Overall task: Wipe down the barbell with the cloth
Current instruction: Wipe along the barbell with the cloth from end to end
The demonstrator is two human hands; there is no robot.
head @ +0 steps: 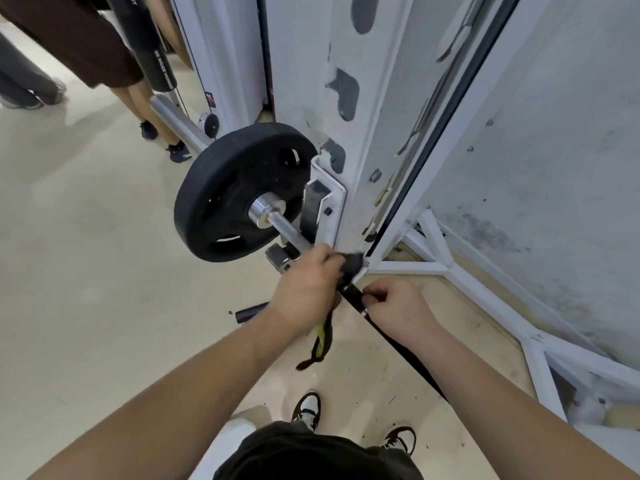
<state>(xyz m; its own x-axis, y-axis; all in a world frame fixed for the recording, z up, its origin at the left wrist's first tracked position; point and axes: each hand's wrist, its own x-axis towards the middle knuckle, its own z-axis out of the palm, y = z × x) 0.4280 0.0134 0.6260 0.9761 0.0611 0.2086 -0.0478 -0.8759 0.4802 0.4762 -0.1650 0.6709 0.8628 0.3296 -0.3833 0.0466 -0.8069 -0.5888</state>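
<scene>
**Occlusions, head view**

We note the barbell (290, 233) shaft is hidden where the left hand (304, 292) wraps the bunched cloth (354, 264), which is itself blurred. Its near end vanishes behind the right forearm (502, 393). The bystanders (90, 50) are cut off by the top edge.

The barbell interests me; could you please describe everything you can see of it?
The barbell is a silvery metal bar, seemingly resting on the white rack hook. A black weight plate sits on its sleeve, whose bare end projects beyond. Nearer the person the shaft looks black. The left hand holds a dark cloth against it; the right hand grips it just nearer.
</scene>
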